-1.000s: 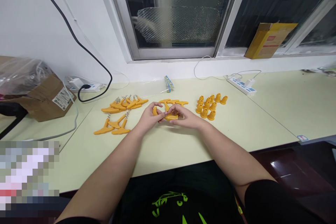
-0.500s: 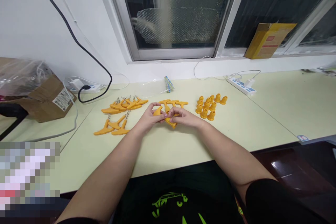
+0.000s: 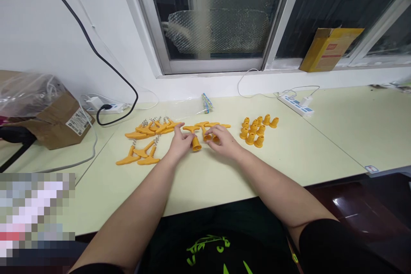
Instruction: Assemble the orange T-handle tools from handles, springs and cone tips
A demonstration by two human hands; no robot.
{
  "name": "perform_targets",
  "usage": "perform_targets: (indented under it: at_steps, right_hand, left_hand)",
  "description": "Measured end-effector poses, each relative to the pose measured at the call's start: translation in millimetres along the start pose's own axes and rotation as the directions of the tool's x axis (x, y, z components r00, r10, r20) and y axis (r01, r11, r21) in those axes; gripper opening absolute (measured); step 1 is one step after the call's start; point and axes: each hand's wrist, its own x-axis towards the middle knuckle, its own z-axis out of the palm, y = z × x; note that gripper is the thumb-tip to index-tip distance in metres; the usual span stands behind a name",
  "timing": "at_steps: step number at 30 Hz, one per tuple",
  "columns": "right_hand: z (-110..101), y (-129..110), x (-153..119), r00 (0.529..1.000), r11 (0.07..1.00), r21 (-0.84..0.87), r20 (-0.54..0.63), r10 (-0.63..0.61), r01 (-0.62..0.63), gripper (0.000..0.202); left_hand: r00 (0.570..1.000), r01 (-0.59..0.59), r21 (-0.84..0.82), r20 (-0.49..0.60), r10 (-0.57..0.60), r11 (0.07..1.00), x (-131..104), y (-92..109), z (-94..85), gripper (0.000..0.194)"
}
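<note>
An assembled yellow corkscrew (image 3: 195,143) lies on the table, its T-handle pointing away from me and its bell-shaped end towards me. My left hand (image 3: 181,141) is beside it, thumb at its side and index finger stretched out, open. My right hand (image 3: 223,140) is over the neighbouring yellow corkscrews (image 3: 207,137), fingers curved and apart; whether they touch is unclear. More T-handles show behind that hand, partly hidden. At the left lie several loose T-handles with metal spirals (image 3: 149,153). Several yellow bell-shaped sleeves (image 3: 252,132) stand at the right.
A clear plastic bag with a printed label (image 3: 207,103) lies at the back. Power strips stand at the left (image 3: 112,109) and right (image 3: 295,105). A cardboard box (image 3: 64,115) is at the far left, under a black cable (image 3: 96,51). A yellow carton (image 3: 332,49) leans against the window.
The corkscrew held between both hands has been laid down on the table, handle away from me. My hands have parted, the left fingers stretching out and the right fingers loosening.
</note>
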Motion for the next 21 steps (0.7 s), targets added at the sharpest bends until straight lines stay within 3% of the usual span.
perform_targets:
  at_steps: [4,8,15,21]
  right_hand:
    - [-5,7,-2,0.994,0.982,-0.191,0.101,0.029,-0.009,0.041]
    - [-2,10,1,0.979,0.959,-0.282,0.199,0.034,0.024,0.045]
    - [5,16,7,0.973,0.952,-0.301,0.229,0.019,0.052,0.038]
    - [6,15,5,0.977,0.949,-0.314,0.211,0.032,0.037,0.039]
  left_hand:
    - [0.995,-0.077,0.274,-0.034,0.090,0.959,13,-11,-6.8,0.034]
    - [0.983,-0.176,0.298,-0.001,0.185,0.938,22,-15,-5.4,0.024]
    - [0.974,-0.225,0.343,0.060,0.218,0.912,27,-17,-3.2,0.041]
    - [0.934,-0.343,0.378,0.232,0.270,0.860,31,-31,-2.6,0.061]
